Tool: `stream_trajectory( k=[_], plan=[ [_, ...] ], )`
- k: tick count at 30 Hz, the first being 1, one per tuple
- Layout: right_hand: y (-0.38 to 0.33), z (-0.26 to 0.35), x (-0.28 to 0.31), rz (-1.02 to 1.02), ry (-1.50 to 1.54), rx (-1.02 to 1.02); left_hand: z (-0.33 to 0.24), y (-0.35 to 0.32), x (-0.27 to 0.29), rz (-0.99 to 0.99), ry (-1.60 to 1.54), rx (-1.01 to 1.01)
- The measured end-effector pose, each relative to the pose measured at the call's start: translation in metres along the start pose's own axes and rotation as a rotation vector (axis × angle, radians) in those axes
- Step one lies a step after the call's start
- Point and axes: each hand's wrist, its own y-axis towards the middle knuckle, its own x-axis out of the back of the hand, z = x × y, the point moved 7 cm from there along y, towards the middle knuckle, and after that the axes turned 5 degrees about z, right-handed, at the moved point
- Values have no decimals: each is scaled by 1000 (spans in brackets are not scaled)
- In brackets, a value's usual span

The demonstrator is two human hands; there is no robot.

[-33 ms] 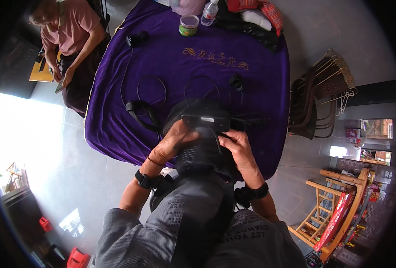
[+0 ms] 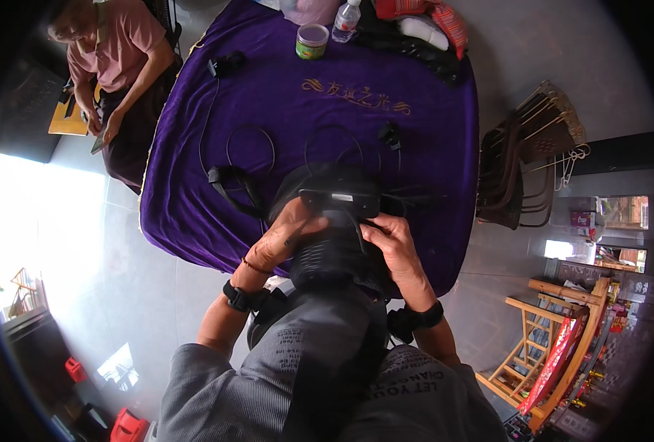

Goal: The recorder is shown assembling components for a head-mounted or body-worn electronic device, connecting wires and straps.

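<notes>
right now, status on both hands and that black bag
Left hand and right hand both gripping the black bag at the purple table edge. Black cables loose just beyond.

Grey tiled floor (image 2: 120, 295), purple-clothed table (image 2: 282, 110), wooden chairs (image 2: 540, 353) at right, bright glare from left.

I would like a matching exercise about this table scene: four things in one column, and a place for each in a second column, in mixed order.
Things:
1. black bag
2. green-labelled jar
3. plastic bottle
4. folded chairs

Places:
A. on the floor, right of the table
B. far edge, right of the jar
C. between left hand and right hand
D. far edge of the purple cloth

Pairs: 1-C, 2-D, 3-B, 4-A
</notes>
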Motion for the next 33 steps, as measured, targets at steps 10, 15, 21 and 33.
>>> stream_trajectory(
  k=[10,15,21,33],
  plan=[
    [2,-8,4,2,53,-124,13,-3,4,-64,-16,-64],
    [6,-12,7,39,55,-198,13,0,-1,-23,57,-68],
    [13,-33,12,-25,141,-271,12,0,-3,-85,14,-71],
    [21,-12,21,-164,60,89,22,6,9,-128,-103,12]
  ],
)
